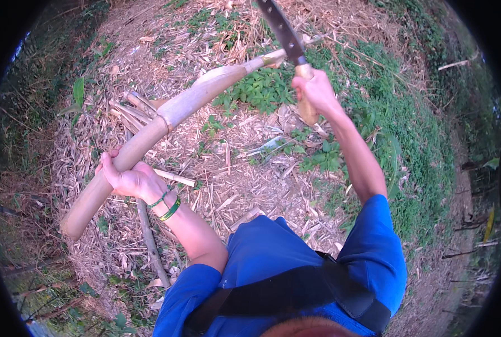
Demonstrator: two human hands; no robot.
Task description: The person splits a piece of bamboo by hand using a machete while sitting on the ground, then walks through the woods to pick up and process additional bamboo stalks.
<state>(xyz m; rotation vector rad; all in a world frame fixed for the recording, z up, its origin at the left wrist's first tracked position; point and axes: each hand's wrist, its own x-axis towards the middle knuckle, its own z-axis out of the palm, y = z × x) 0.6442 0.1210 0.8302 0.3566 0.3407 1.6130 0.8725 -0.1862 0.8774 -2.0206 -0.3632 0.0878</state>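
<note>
A thick, pale bamboo stalk slants from the lower left up toward the top middle, with a ringed joint partway along and a narrower far end. My left hand is wrapped around its thicker near part from below, with bracelets at the wrist. In my right hand is a machete, gripped by its light wooden handle. Its dark blade, with small holes along it, points up and leaves the picture at the top. The blade's base is close to the bamboo's thin end; whether they touch I cannot tell.
Dry chips and leaf litter cover the ground. Green plants grow beyond the bamboo and along the right side. Split bamboo pieces lie at the left, near a thin grey stick. Darker undergrowth rings both sides.
</note>
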